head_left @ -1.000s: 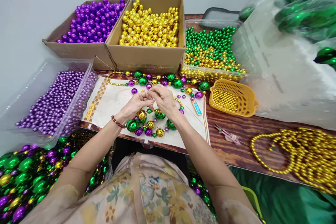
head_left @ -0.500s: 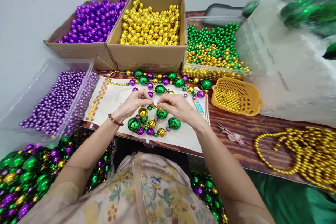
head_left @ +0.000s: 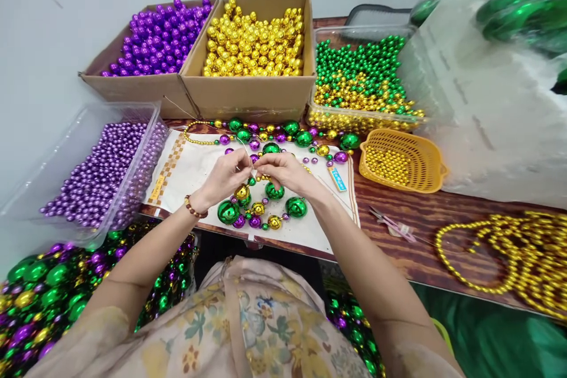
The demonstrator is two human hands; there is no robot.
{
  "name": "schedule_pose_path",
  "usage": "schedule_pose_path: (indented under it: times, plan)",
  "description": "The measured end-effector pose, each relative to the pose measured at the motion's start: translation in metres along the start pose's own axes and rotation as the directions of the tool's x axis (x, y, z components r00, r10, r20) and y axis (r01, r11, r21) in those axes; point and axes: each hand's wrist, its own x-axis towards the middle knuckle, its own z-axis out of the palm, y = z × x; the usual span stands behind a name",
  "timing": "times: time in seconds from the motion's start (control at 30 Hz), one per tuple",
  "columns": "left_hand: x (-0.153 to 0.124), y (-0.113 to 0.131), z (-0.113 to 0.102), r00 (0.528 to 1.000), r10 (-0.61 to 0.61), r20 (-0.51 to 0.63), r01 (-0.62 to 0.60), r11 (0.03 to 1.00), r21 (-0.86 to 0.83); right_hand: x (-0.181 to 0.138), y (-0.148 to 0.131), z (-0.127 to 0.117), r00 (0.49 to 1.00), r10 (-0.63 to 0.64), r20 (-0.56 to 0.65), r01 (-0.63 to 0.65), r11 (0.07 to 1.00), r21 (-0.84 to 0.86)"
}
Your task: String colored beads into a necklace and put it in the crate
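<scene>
Two hands, left hand [head_left: 225,176] and right hand [head_left: 287,171], pinch a bead string [head_left: 259,212] over the white cloth [head_left: 195,165] (fingertips nearly meeting); two cardboard boxes [head_left: 248,94] stand behind.

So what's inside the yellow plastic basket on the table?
The yellow basket holds small gold beads, heaped toward its left side. Its near wall hides whatever lies low against it.

Purple beads [head_left: 157,35], gold beads [head_left: 252,41], yellow basket [head_left: 425,153], floral blouse [head_left: 261,331]
</scene>
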Motion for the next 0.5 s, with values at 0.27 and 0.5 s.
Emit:
schedule_pose_path:
  times: [0.27,0.5]
  plan:
    - [-0.005,-0.014,0.021,0.977,0.091,-0.191,-0.078,0.994,0.077,0.011,0.005,0.001,0.996,0.086,-0.014,-0.085,0.994,0.069]
    - [-0.005,-0.020,0.019,0.955,0.047,-0.293,-0.068,0.996,-0.064,0.000,0.006,-0.012,0.953,-0.117,-0.278,0.073,0.984,-0.161]
